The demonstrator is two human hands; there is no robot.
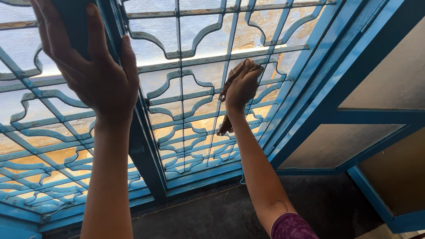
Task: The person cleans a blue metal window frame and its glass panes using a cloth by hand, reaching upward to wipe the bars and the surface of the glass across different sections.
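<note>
We face a blue metal window grille [187, 85] of curled bars; its gaps look too narrow for a hand. A thick blue upright post [143, 143] stands between our left hand [92, 69] and right hand [241, 87]. On the right, an open window shutter [383, 116] juts inward. Room lies free between our arms, above the dark sill [203, 222].

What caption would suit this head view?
Left hand holds a dark container against a blue window grille while the right hand paints with a brush.
</note>
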